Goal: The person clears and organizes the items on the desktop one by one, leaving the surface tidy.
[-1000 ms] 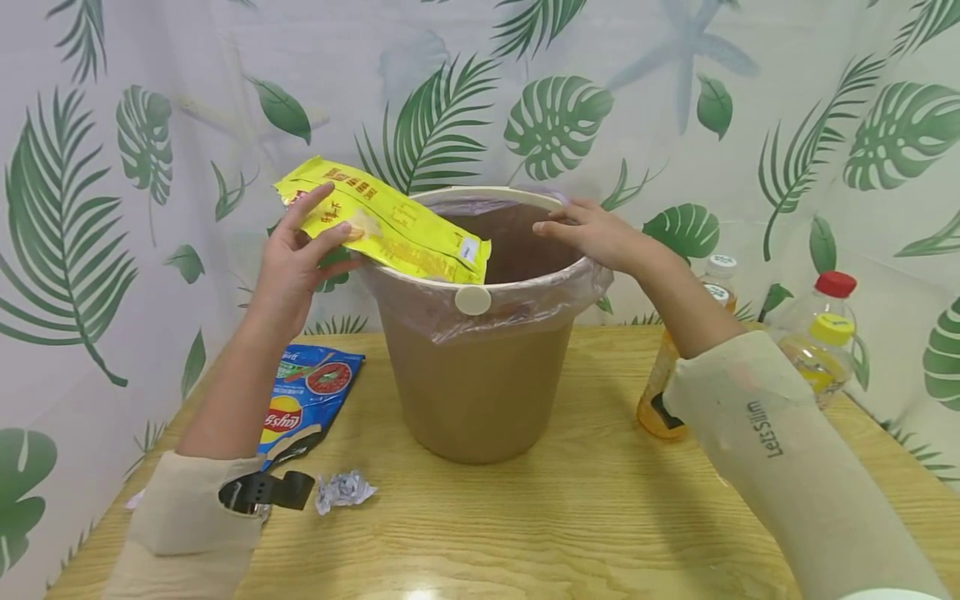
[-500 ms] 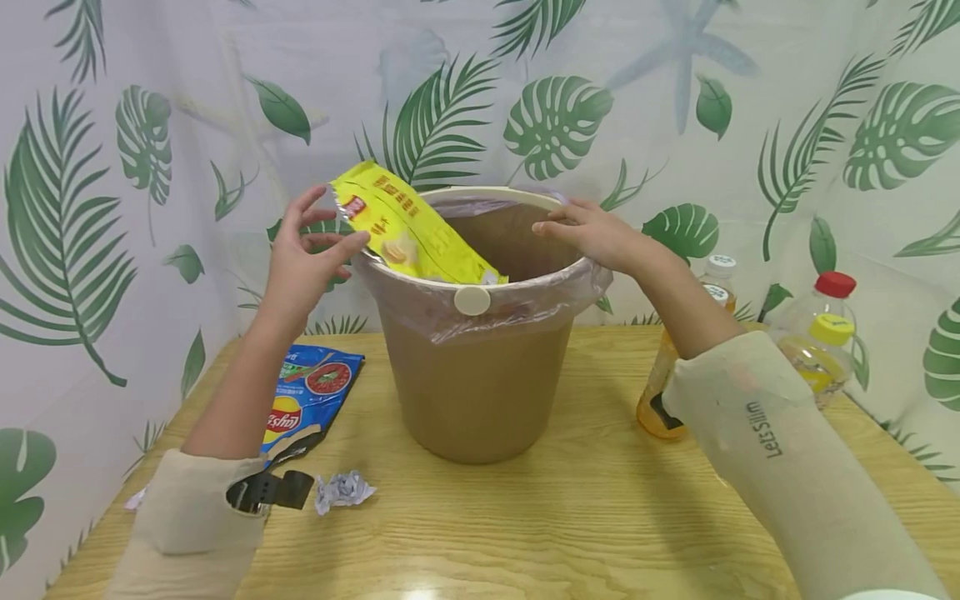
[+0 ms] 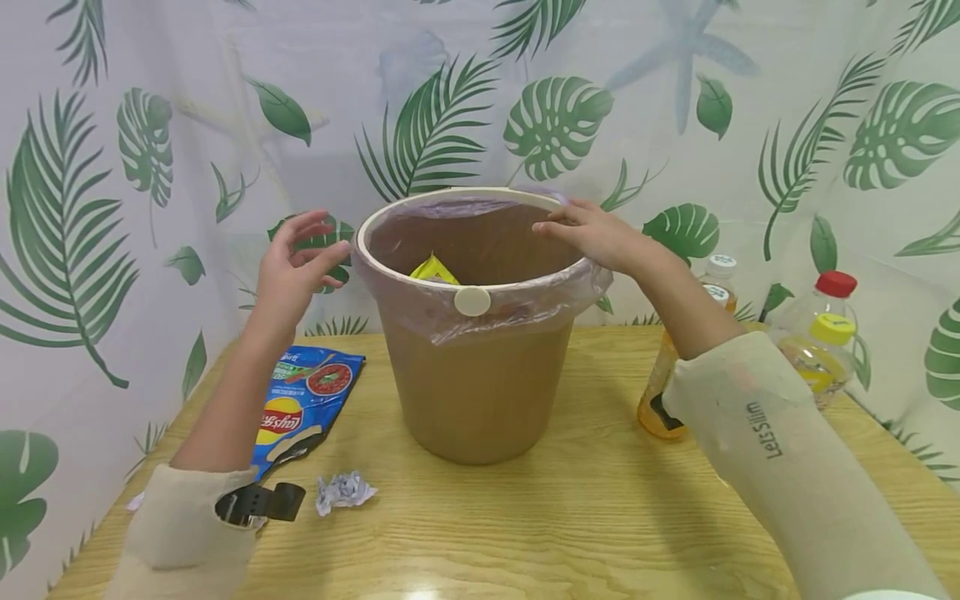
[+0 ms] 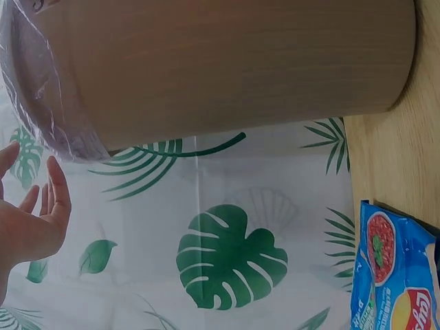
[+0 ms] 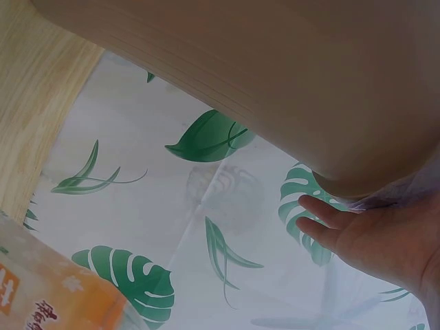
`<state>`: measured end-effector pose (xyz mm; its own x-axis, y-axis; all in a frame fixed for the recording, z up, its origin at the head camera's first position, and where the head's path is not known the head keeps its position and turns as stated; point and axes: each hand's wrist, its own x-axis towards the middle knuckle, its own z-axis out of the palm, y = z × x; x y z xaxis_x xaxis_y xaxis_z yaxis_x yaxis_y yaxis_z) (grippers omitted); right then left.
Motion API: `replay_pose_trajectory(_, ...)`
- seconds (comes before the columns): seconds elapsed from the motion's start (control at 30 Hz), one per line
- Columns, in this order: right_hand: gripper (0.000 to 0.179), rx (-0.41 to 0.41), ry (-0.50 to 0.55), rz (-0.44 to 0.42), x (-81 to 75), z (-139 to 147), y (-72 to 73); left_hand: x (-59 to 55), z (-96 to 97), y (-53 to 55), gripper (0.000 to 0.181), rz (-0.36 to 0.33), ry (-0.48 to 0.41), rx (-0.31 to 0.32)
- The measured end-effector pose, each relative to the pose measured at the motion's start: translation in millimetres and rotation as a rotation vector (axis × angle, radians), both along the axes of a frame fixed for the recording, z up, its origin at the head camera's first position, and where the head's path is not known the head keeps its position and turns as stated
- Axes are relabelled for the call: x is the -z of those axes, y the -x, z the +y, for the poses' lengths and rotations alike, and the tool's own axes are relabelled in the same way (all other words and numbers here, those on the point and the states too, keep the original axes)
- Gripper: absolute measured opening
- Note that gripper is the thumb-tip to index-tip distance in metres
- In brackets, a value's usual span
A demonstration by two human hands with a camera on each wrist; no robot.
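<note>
A brown trash bin (image 3: 472, 383) with a cream rim and a translucent plastic liner (image 3: 525, 310) stands upright on the table. Just inside its near wall, the yellow corner of a snack bag (image 3: 433, 269) shows; the bin hides the rest of it. My left hand (image 3: 296, 258) hovers left of the rim, holding nothing, its fingers spread and loosely bent. At the right side of the rim, my right hand (image 3: 596, 237) holds the bin's edge, thumb over the inside, with two fingers (image 5: 323, 223) extended along the outside.
A blue Lay's chip bag (image 3: 307, 404) lies left of the bin, with a crumpled paper ball (image 3: 343, 492) in front of it. On the right, behind my sleeve, stand orange drink bottles (image 3: 663, 400) and bottles with yellow (image 3: 832, 328) and red caps (image 3: 836, 284).
The yellow snack bag has left my left hand and slid down into the bin, so only a corner shows. My left hand is slightly lower; my right hand stays at the rim.
</note>
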<state>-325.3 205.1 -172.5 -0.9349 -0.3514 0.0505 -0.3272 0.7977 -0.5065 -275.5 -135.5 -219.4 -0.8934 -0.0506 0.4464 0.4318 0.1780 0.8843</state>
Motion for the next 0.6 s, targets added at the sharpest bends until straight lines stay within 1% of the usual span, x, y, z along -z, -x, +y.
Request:
replay_pose_trajectory(0.13,0.06,0.0,0.0,0.003,-0.3,0,-1.3,5.3,-9.8,-1.8,0.051,-0.001,0.005,-0.013)
replay_pose_trajectory(0.27,0.06,0.0,-0.002,0.007,-0.8,-1,-2.7,11.7,-22.6,-4.5,0.052,-0.015,0.037,-0.038)
replay_pose_trajectory(0.37,0.06,0.001,-0.005,0.009,-1.1,0,-3.0,18.9,-33.9,-6.8,0.053,-0.012,0.07,-0.063)
replay_pose_trajectory(0.5,0.06,0.001,-0.008,0.008,-0.4,1,-1.9,31.6,-50.5,-9.2,0.053,-0.021,0.098,-0.117)
replay_pose_trajectory(0.6,0.061,0.0,-0.008,0.008,0.1,0,-1.1,42.3,-63.3,-10.4,0.055,-0.068,0.096,-0.17)
